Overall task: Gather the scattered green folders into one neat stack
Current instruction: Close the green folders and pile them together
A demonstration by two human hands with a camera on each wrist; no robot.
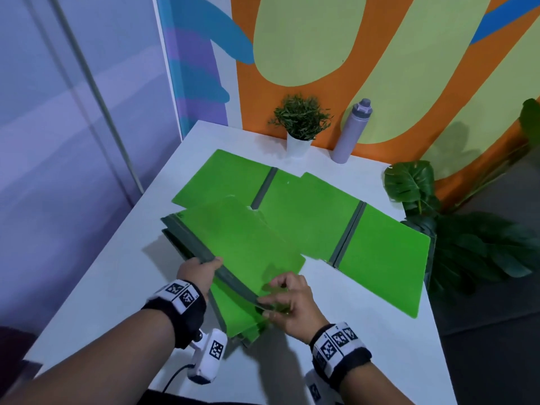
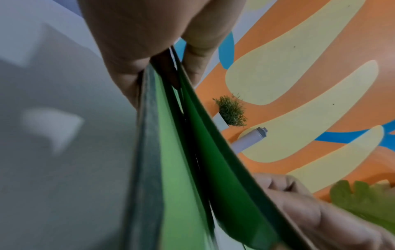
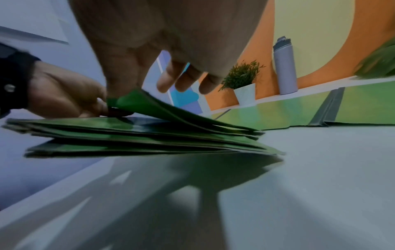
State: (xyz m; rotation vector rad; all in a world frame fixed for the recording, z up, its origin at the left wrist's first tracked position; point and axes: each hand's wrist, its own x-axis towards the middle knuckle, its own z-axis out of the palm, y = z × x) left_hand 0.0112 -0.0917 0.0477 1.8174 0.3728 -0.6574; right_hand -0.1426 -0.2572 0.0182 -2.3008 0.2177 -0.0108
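Observation:
A stack of green folders (image 1: 233, 314) with grey spines lies on the near part of the white table (image 1: 102, 287). A top folder (image 1: 248, 244) is held tilted above it. My left hand (image 1: 201, 270) grips its grey spine (image 2: 149, 135) from the left. My right hand (image 1: 289, 299) pinches the folder's near corner (image 3: 128, 99) between thumb and forefinger, the other fingers loose. Two more green folders lie open and flat farther back: one at the rear (image 1: 228, 176), one at the right (image 1: 380, 258).
A small potted plant (image 1: 301, 124) and a lilac bottle (image 1: 352, 133) stand at the table's far edge by the painted wall. Large leafy plants (image 1: 455, 238) crowd the table's right side. Bare tabletop (image 1: 365, 361) shows at the near right and at the left.

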